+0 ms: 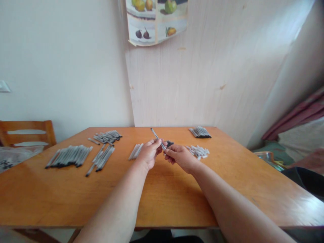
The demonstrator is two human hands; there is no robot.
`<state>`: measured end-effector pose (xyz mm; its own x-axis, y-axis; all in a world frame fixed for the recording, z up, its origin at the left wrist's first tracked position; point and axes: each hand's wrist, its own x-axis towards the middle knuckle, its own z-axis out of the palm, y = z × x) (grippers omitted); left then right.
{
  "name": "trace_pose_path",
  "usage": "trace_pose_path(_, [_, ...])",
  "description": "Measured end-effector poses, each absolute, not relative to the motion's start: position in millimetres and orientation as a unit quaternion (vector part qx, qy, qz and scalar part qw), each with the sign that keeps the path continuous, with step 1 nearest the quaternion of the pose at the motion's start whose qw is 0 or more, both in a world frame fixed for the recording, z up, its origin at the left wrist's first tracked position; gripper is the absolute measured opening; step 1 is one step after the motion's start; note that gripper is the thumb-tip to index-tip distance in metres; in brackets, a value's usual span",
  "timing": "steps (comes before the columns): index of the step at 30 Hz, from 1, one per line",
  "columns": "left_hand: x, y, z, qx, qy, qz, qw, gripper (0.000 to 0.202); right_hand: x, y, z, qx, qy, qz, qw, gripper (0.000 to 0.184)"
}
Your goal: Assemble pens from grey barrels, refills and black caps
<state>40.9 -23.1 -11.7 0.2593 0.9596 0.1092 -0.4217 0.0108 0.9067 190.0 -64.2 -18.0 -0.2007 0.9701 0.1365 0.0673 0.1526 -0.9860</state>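
Both my hands meet above the middle of the orange wooden table [162, 199]. My left hand [149, 153] pinches a thin grey pen [156, 136] that slants up and away to the left. My right hand [180, 157] is closed at the pen's lower end, fingers curled on it. A small dark object [170, 143] lies on the table just behind my hands. A few clear pen barrels [135, 151] lie just left of my left hand. A heap of small white caps [198, 151] lies right of my right hand.
Rows of grey pens with black tips lie at the left [68, 157], [102, 158] and back left [108, 136]. Another bundle [200, 132] sits at the back right. A wooden chair [27, 133] stands left of the table, with a plastic bag [15, 157] on it.
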Motion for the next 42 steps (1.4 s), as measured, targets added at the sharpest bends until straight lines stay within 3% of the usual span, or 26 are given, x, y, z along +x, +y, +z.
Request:
trace_pose_path(7, [50.4,-26.4,-9.4,0.428,0.318,0.568,0.627,0.021,192.2,-66.2,-8.9,-0.492,-0.667,0.369,0.42,0.02])
trace_pose_path(23, [60.0,-27.3,-5.8,0.34,0.363,0.61,0.617,0.018,195.4,-70.6,0.3,-0.538,-0.749,0.153,0.354,0.021])
trace_pose_path(27, [37.3,-10.3,-3.9,0.264,0.385,0.668,0.579,0.019,203.2,-76.4,0.0,-0.555,-0.753,0.097,0.341,0.021])
trace_pose_path(34, [21.1,-4.1,-6.8,0.359,0.423,0.647,0.523,0.026,250.3,-60.2,3.0,-0.63,-0.658,0.01,0.411,0.031])
trace_pose_path(42, [27.7,-1.5,-18.5,0.476,0.457,0.633,0.405,0.021,304.5,-39.6,-9.8,-0.791,-0.535,-0.019,0.297,0.031])
